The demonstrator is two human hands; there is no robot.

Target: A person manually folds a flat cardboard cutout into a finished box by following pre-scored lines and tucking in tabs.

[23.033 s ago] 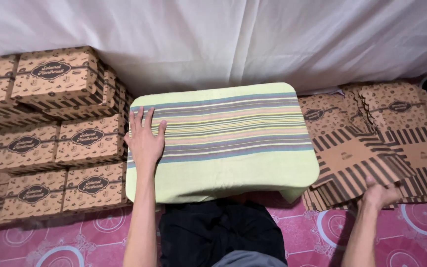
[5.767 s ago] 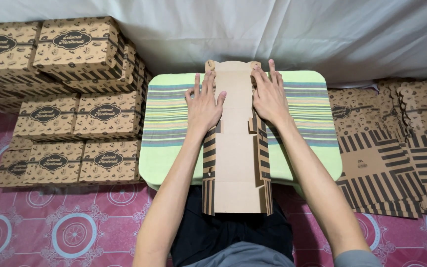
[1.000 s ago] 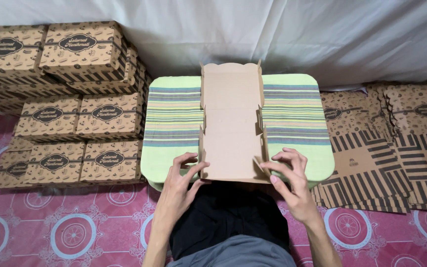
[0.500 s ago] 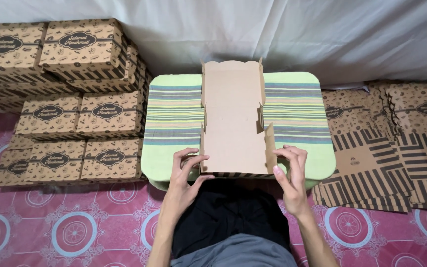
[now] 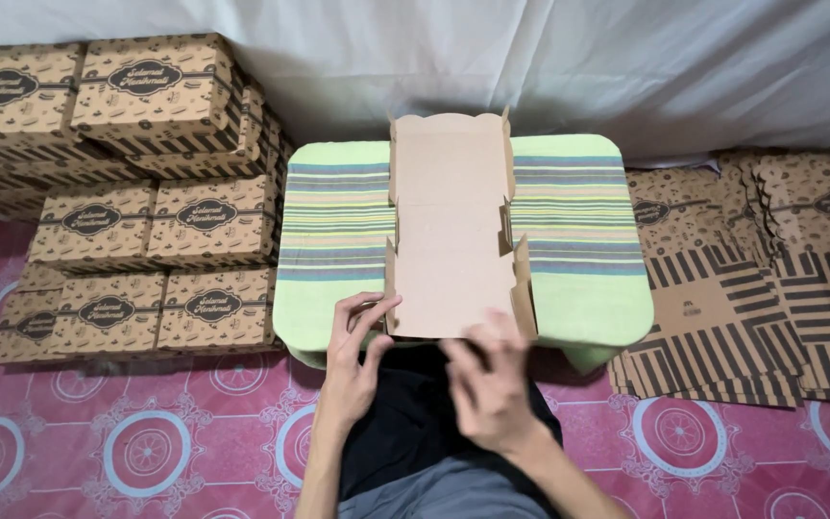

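Two bare hands at the near edge of the low table (image 5: 588, 298), which wears a green striped cloth. Flat cardboard box blank (image 5: 451, 231) lies plain side up along the table's middle, side flaps partly raised, scalloped end at the far edge. Left hand (image 5: 353, 370) touches the blank's near-left corner, fingers loosely spread, thumb by the edge. Right hand (image 5: 492, 384) is motion-blurred at the blank's near edge, fingers apart; can't tell if it grips anything. Left of the table: stacked assembled boxes (image 5: 156, 221), brown with dark oval labels. Right of the table: pile of flat striped blanks (image 5: 751, 288) on the pink patterned floor (image 5: 146, 432). White sheet (image 5: 530, 58) hangs behind the table.
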